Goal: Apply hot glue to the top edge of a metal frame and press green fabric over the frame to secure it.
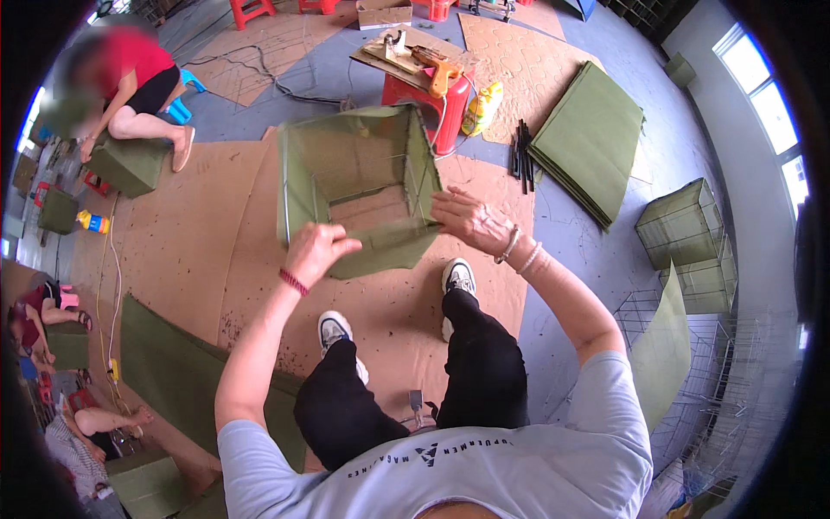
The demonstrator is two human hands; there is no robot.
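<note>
A square box (300, 164) of green fabric over a thin wire frame stands before me, its opening facing up and cardboard showing through the bottom. Its near side is a loose-looking green fabric flap (385, 251). At that flap's left end, my left hand (316, 253) is closed, fingers curled and thumb pointing right; what lies inside the fingers is mostly hidden. My right hand (467, 216) pinches the box's near right corner, where fabric meets wire.
Beyond the box, a glue gun (443, 73) lies on a board atop a red stool (450, 121). A yellow bag (482, 110), black strips (523, 156) and stacked green sheets (588, 143) sit to the right. Wire frames (683, 363) crowd the right side. People work at left.
</note>
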